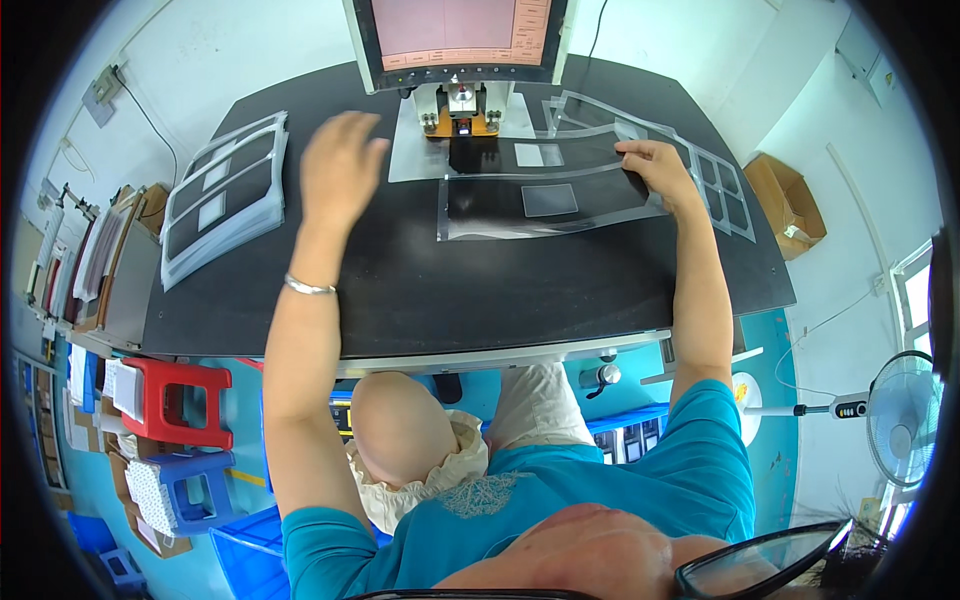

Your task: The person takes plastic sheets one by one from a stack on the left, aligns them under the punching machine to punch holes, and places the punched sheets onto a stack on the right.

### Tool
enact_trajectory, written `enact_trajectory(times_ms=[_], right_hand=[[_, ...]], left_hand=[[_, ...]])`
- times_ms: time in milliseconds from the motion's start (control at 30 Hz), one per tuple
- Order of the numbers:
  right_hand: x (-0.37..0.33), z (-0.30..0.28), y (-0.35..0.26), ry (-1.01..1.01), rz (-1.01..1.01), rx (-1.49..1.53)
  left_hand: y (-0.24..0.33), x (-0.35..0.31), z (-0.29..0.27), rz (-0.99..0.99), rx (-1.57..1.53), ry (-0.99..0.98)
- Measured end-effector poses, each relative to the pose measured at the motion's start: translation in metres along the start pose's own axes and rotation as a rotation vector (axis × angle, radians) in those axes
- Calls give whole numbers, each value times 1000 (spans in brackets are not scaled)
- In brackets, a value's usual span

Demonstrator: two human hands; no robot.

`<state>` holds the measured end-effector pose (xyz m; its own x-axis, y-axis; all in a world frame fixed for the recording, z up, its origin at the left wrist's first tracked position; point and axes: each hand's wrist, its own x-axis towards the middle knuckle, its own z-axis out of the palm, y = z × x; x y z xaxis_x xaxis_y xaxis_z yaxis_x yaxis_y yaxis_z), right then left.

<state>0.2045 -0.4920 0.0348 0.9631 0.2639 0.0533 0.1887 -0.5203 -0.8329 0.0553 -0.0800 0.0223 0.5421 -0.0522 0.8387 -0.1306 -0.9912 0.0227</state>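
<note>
My right hand (660,172) pinches the right edge of a clear-bordered plastic film sheet (485,200), its fingers closed on it. The sheet has see-through windows, one a pale rectangle, and the dark table shows through it. Its far left part lies on a light metal plate (408,155), under a small device with an orange base (462,127). My left hand (340,165) hangs over the table left of the plate, thumb apart from the fingers, with nothing in it. A silver bangle (308,287) circles that wrist.
A stack of similar film sheets (225,205) lies on the table's left side. More sheets (722,190) lie at the right. A monitor (460,40) stands above the device. Beyond the table are a cardboard box (787,205), a fan (900,418) and a red stool (180,402).
</note>
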Motion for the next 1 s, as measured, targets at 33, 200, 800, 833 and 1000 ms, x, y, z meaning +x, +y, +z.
enact_trajectory(times_ms=[33, 200, 800, 833, 1000], right_hand=[[0, -1, 2, 3, 5, 0], [0, 2, 3, 0, -8, -6], [18, 2, 27, 187, -109, -40], [19, 6, 27, 185, -110, -40], [22, 11, 33, 319, -147, -165]], left_hand=[[-24, -5, 2, -112, 135, 0], [-103, -40, -3, -714, 596, -250], [-49, -9, -19, -494, 343, -209], [-39, -12, -12, -349, 335, -160], [21, -16, 14, -40, 253, -317]])
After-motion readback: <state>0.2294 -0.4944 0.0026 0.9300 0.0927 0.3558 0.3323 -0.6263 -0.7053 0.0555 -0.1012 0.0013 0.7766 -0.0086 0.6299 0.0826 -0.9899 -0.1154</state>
